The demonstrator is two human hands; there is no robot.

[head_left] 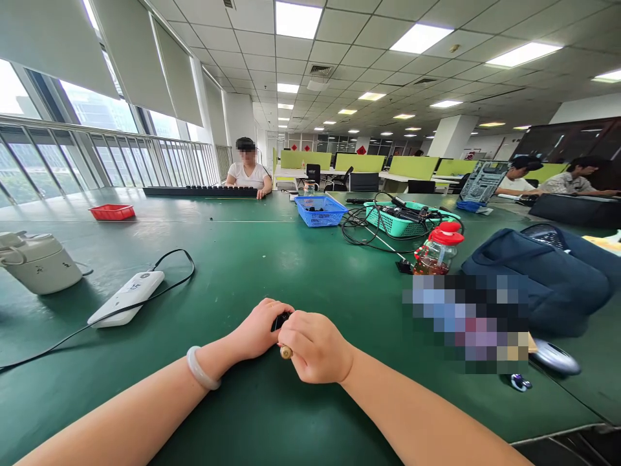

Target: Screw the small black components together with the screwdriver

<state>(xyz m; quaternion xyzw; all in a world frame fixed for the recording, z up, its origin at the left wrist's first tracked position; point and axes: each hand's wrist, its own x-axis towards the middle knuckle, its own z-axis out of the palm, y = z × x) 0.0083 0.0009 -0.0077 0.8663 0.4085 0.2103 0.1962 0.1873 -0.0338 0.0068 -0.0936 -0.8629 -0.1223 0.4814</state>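
Note:
On the green tabletop (233, 401), my left hand (257, 330) is closed around a small black object (280, 321); its kind cannot be made out. My right hand (317, 346), in a fist, grips a tool with a round wooden handle (286, 353). Only the butt of that handle shows, pointing toward me, and the tool's working end is hidden behind my fingers. Both hands touch or nearly touch at the black object, low over the table.
A white power bank (129, 298) with a black cable lies left, near a white container (41, 262). Beyond are a red basket (112, 212), a blue basket (321, 212) and a green basket (388, 221) of cables. A red-lidded bottle (439, 249) and dark bag (538, 278) stand right. A person (248, 173) sits opposite.

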